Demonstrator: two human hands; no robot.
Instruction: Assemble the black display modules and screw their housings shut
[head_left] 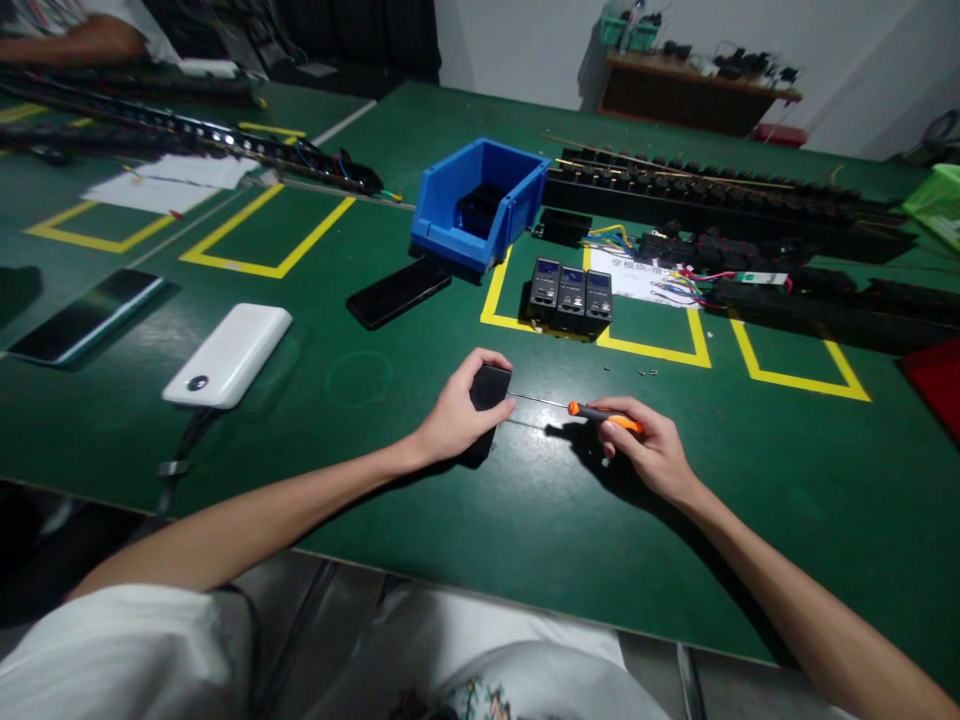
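My left hand [459,412] is wrapped round a small black box [489,388], holding it on the green table. In my right hand [646,447] is a screwdriver [589,410] with an orange and black handle. Its thin shaft points left, and the tip meets the right side of the black box near my left thumb. Several tiny screws [643,373] lie on the table beyond my right hand. Three black modules [571,294] with small displays stand side by side behind the hands.
A blue bin [480,205] holds a dark item. Nearby are a black phone [399,293], a white power bank [229,355] and another phone [90,315]. Long black strips with wires [750,270] lie back right. At the upper left, a person's arm [75,42] shows.
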